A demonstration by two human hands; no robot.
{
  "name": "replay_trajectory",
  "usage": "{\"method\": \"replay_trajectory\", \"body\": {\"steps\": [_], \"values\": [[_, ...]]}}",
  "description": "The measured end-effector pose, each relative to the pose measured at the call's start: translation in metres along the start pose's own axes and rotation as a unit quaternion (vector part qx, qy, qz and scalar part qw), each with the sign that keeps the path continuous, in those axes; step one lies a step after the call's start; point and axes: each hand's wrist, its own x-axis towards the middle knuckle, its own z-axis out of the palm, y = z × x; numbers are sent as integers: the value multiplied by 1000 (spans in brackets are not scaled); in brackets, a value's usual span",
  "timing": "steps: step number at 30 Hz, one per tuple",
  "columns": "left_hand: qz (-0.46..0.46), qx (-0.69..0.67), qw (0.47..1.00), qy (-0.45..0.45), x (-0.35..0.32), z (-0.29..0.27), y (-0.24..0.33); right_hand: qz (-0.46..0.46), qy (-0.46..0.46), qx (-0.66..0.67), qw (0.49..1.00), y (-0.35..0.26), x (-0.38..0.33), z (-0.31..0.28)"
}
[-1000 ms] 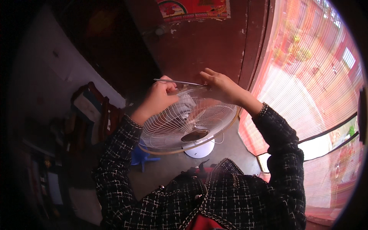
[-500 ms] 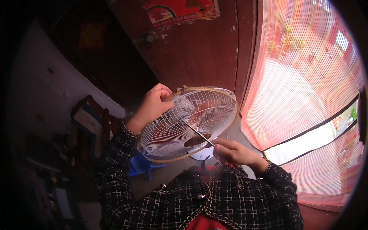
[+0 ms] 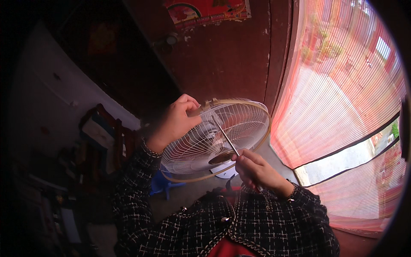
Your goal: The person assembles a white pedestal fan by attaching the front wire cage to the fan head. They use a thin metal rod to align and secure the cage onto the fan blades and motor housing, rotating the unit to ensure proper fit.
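gripping the fan guard rim, left hand closed; right hand below, pinching what seems a thin rod.

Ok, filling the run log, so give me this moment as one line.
left hand: holds fan grille at rim | right hand: grip on thin rod across grille | background: red door, striped curtain

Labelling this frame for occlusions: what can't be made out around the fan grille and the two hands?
Head view only:
- Tip of the thin metal rod in the right hand: lost among the fan grille wires, too fine to place.
- Left hand fingertips: curled behind the grille rim, grip hidden.
- Rod's handle end: covered by the right hand.
- Blue object below: cut by grille and sleeve.
- Left of the room: too dark.
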Motion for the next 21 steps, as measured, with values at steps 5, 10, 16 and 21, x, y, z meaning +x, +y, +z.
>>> {"method": "replay_trajectory", "body": {"steps": [5, 10, 16, 21], "values": [[33, 12, 999, -10, -1, 3, 3, -28, 10, 66, 997, 4, 16, 12], [29, -1, 999, -31, -3, -1, 2, -40, 22, 82, 996, -6, 15, 19], [24, -38, 997, -60, 0, -2, 6, -32, 14, 98, 995, -17, 13, 10], [7, -62, 991, -117, 2, -3, 11, -44, 25, 91, 995, -14, 10, 12]]}}
